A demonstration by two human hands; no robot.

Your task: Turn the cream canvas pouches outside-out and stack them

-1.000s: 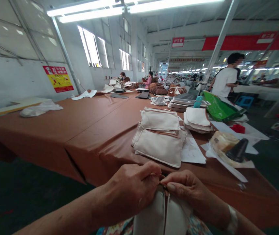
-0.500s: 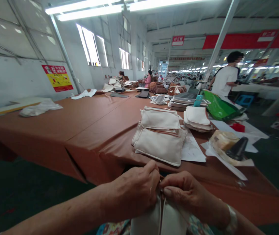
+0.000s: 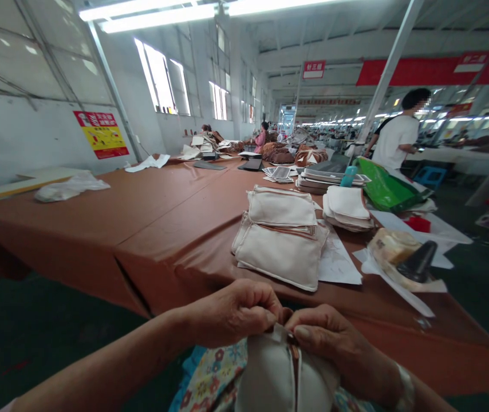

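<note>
In front of my lap is a cream leather bag piece (image 3: 265, 375) with a brown-lined zipper slit (image 3: 296, 366) running down its middle. My left hand (image 3: 244, 312) pinches its top end, thumb against curled fingers. Right beside it, my right hand (image 3: 334, 343) grips the same end by the top of the slit, thumb on the near face. Both hands hide part of that end, including what lies between the fingertips. Just beyond, on the table, lies a stack of cream leather pieces (image 3: 281, 252) with stitched edges.
Brown sheeting covers the long table (image 3: 162, 212). To the right are a smaller cream stack (image 3: 347, 206), a black cone-shaped object (image 3: 418, 260) beside a yellowish block (image 3: 393, 246), and a green bag (image 3: 388, 186). Farther back, a person in a white shirt (image 3: 394, 140) stands.
My left hand has turned and shifted slightly, uncovering more of the cream bag piece. The piece now bulges rounder and the slit has swung a little right. My right hand has hardly moved.
</note>
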